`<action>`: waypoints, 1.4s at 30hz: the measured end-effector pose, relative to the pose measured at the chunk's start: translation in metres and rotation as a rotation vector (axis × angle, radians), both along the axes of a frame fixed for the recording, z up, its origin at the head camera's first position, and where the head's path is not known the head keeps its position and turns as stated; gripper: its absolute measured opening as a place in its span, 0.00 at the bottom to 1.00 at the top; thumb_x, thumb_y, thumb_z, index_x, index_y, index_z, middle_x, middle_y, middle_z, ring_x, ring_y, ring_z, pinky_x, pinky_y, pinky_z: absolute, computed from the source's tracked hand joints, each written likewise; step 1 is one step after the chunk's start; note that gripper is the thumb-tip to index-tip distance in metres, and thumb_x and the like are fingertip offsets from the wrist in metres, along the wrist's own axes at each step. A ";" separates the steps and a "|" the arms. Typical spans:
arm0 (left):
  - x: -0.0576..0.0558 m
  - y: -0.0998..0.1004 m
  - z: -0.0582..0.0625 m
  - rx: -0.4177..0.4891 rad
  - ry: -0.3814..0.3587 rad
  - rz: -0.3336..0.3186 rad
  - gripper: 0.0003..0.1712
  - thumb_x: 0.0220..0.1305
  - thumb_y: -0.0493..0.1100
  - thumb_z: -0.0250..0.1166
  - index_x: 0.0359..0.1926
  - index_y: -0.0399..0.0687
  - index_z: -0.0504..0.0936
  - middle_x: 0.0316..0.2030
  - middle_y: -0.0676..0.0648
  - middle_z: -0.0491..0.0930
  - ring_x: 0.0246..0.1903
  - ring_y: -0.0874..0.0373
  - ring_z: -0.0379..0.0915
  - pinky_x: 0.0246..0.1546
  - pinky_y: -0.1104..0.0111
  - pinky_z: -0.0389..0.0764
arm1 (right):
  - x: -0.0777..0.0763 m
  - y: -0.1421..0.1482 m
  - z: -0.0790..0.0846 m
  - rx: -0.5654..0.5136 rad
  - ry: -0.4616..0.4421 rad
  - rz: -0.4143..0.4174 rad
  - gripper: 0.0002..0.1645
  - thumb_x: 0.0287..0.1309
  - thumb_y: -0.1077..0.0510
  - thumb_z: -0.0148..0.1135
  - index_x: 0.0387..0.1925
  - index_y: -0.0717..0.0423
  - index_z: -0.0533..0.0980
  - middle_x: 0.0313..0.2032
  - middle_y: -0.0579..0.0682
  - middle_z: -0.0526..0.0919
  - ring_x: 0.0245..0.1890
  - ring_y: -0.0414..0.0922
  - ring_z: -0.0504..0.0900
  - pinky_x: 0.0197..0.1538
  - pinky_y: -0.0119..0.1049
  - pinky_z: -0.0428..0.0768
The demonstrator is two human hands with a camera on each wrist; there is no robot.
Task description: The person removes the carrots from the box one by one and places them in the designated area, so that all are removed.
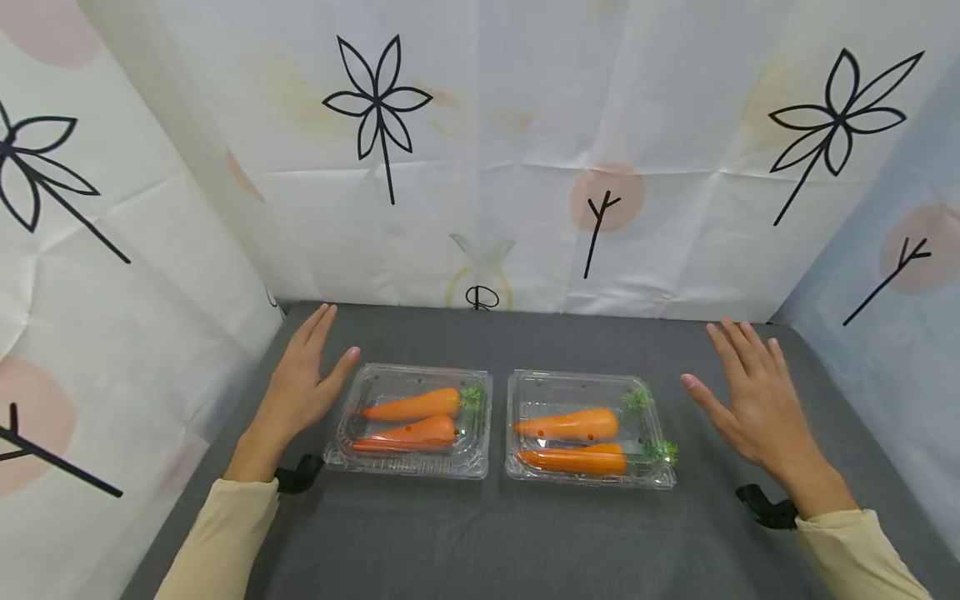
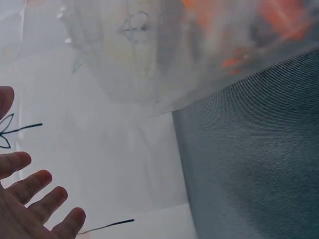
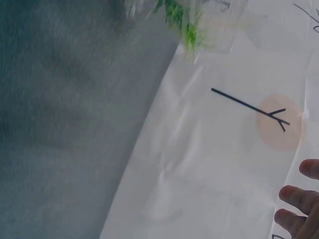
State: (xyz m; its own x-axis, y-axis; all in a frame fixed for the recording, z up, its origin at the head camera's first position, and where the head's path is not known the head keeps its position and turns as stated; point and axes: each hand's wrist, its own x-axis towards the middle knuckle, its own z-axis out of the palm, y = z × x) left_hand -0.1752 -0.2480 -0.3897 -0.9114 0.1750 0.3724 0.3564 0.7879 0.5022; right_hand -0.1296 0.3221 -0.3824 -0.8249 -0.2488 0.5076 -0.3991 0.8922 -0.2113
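**Bare hands spread wide on either side of two boxed sets of carrots**

Both hands without a grip: left hand (image 1: 296, 396) with fingers extended and thumb apart, right hand (image 1: 753, 404) likewise spread and holding nothing. Between them on the grey surface (image 1: 495, 533), side by side: left clear box (image 1: 408, 381) and right clear box (image 1: 566, 382). Visible through the plastic: left carrots (image 1: 416, 406) and right carrots (image 1: 570, 425), with green tops toward the right. Hard to tell whether fully inside, where the green top (image 1: 667, 452) shows at the right box's outer edge.

Probably set centrally and nearly level for equal reach from each side; probably laid lengthwise to fit the boxes. Hands likely held outward to leave both boxes unobstructed.

Only a narrow gap between boxes. Tighter on the left – thumb just beside a box corner, with no contact seen; roomier on the right – bare surface between box and hand. Broad open room in front; at the back, a bare strip, then the surface's edge against the cloth backdrop (image 1: 510, 108).
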 end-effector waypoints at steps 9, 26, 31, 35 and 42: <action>0.011 -0.009 -0.022 0.299 -0.051 -0.032 0.34 0.77 0.43 0.58 0.77 0.39 0.58 0.69 0.33 0.64 0.65 0.34 0.63 0.59 0.43 0.69 | 0.014 -0.032 -0.008 -0.085 0.015 0.098 0.42 0.70 0.43 0.62 0.74 0.62 0.62 0.70 0.68 0.64 0.72 0.66 0.58 0.76 0.56 0.45; 0.015 -0.022 -0.071 0.836 -0.294 0.012 0.28 0.78 0.43 0.57 0.67 0.25 0.68 0.45 0.53 0.84 0.44 0.63 0.82 0.44 0.71 0.83 | 0.027 -0.102 -0.022 -0.127 0.028 0.267 0.27 0.64 0.52 0.70 0.60 0.60 0.77 0.57 0.57 0.78 0.58 0.56 0.75 0.55 0.59 0.75; 0.013 -0.021 -0.081 0.899 -0.389 0.006 0.31 0.78 0.47 0.57 0.67 0.23 0.66 0.42 0.57 0.84 0.42 0.65 0.81 0.43 0.72 0.82 | 0.028 -0.124 -0.027 -0.153 0.058 0.350 0.20 0.59 0.55 0.73 0.51 0.58 0.82 0.50 0.53 0.82 0.52 0.53 0.79 0.51 0.55 0.79; 0.012 -0.020 -0.087 0.909 -0.439 0.023 0.32 0.78 0.48 0.56 0.67 0.23 0.67 0.40 0.59 0.83 0.40 0.67 0.80 0.42 0.74 0.81 | 0.030 -0.141 -0.030 -0.160 0.057 0.395 0.17 0.53 0.57 0.77 0.45 0.56 0.84 0.46 0.47 0.83 0.48 0.49 0.79 0.49 0.53 0.79; 0.013 -0.019 -0.093 0.924 -0.471 0.039 0.28 0.78 0.50 0.57 0.63 0.30 0.75 0.39 0.57 0.82 0.39 0.65 0.78 0.40 0.72 0.80 | 0.032 -0.169 -0.038 -0.096 0.085 0.469 0.18 0.50 0.56 0.79 0.44 0.53 0.84 0.43 0.45 0.83 0.45 0.46 0.80 0.49 0.49 0.79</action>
